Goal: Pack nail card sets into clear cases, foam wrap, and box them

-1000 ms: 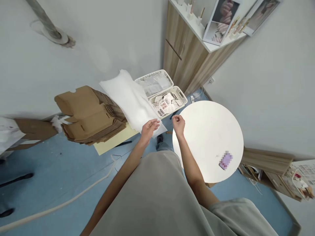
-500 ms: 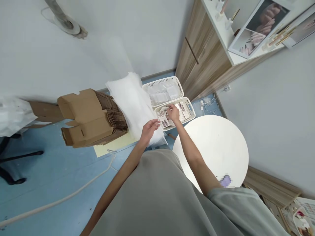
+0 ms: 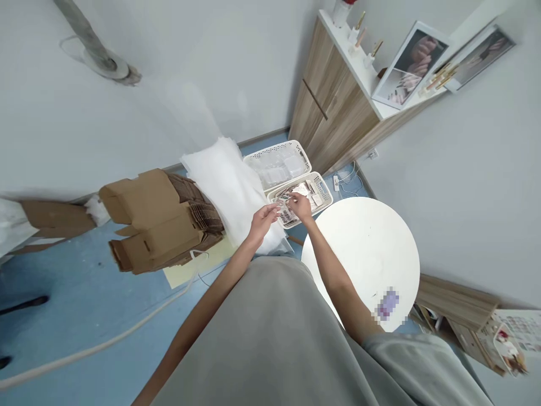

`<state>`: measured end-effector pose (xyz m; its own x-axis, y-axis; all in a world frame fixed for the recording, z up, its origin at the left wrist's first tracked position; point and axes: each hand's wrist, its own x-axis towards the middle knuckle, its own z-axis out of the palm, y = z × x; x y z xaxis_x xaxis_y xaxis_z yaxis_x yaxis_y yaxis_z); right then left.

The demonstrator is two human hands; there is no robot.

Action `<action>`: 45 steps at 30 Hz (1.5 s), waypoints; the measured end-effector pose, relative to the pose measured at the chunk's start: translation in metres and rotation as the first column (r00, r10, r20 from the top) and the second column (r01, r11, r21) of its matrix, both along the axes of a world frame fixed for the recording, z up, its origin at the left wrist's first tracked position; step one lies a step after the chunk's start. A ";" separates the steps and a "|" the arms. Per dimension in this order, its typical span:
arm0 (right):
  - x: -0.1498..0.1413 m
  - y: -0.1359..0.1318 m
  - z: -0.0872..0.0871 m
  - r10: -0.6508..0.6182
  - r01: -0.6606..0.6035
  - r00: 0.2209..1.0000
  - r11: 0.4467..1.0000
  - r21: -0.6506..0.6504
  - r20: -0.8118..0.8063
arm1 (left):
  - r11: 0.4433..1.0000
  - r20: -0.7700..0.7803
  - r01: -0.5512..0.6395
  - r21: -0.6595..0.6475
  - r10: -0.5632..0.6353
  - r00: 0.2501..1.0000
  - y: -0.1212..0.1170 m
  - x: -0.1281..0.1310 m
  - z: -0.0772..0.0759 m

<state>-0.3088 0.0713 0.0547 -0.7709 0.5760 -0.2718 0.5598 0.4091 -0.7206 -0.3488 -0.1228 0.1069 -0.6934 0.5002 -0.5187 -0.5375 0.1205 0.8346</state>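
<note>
My right hand [image 3: 300, 206] pinches a small card [image 3: 284, 198] over the basket [image 3: 323, 186]. My left hand [image 3: 261, 221], half curled, is just beside the card; whether it grips anything, I cannot tell.

The right hand [image 3: 300, 207] hides some cards [image 3: 315, 198] in the basket [image 3: 325, 192]; near the bench [image 3: 363, 248] edge, a purple item [image 3: 387, 304] is blurred.

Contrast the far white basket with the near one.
The far basket holds clear plastic packaging; the near basket holds small printed pieces. The far basket is closer to the wall, the near basket to the round table. The right hand is over the near basket; neither hand is over the far basket. Both are white with perforated sides.
</note>
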 end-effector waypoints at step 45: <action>0.289 -0.064 0.141 -0.649 0.522 0.590 0.761 -0.385 -0.480 | 0.649 0.313 0.465 0.602 -0.727 0.611 0.064 0.173 0.038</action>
